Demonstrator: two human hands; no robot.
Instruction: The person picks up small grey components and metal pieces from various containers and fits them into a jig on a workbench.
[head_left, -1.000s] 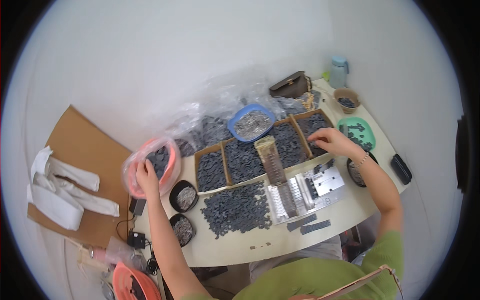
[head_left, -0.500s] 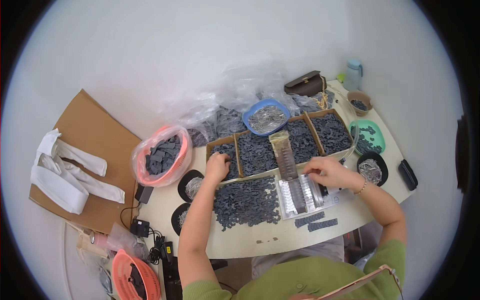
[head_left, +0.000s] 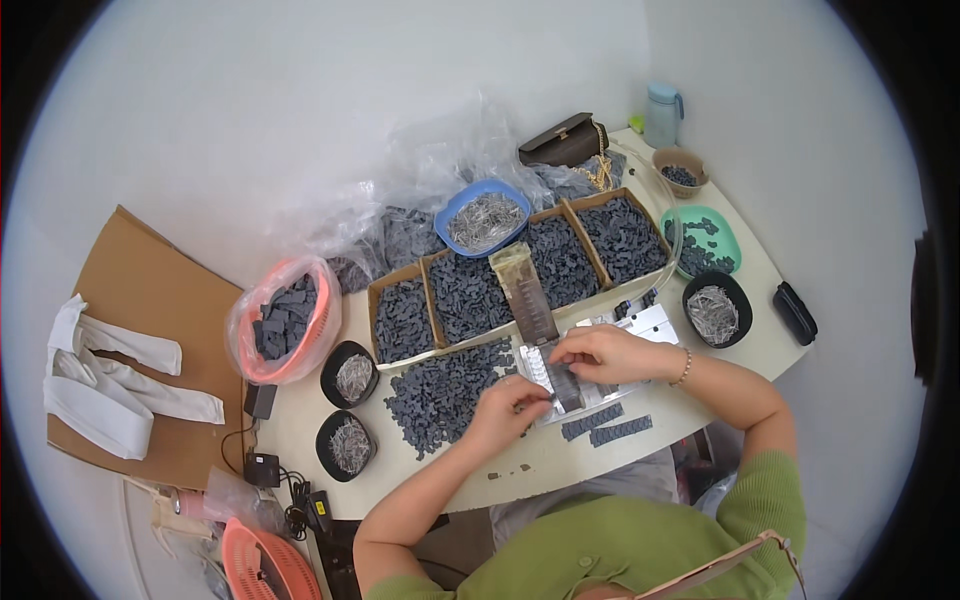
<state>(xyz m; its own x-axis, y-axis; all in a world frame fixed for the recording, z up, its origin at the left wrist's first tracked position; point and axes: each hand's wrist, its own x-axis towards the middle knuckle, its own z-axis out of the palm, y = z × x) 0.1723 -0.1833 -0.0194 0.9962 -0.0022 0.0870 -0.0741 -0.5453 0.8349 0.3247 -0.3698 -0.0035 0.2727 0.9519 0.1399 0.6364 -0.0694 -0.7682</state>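
Over the left edge of a silvery metal fixture (head_left: 655,325), my left hand (head_left: 505,410) has its fingers pinched together; whatever lies between them is too small to name. My right hand (head_left: 600,352) rests on the fixture with bent, closed fingers, and their tips hide what they touch. A dark strip (head_left: 568,392) lies in the fixture between the hands. Behind it stands a brownish see-through block (head_left: 527,300) with dark contents. Loose small dark grey pieces (head_left: 435,395) spread left of the fixture. Two finished-looking dark strips (head_left: 621,430) lie at its front.
A divided cardboard tray (head_left: 435,305) of dark grey pieces stands behind. Black bowls (head_left: 322,445) of metal pins sit left, another black bowl (head_left: 742,330) right. A blue bowl (head_left: 442,225), green bowl (head_left: 735,245), pink basket (head_left: 322,310) and black case (head_left: 795,313) surround the work.
My left hand has moved from the tray's left compartment to the fixture's left edge. My right hand has moved in over the fixture. The whole view has shifted and turned slightly.
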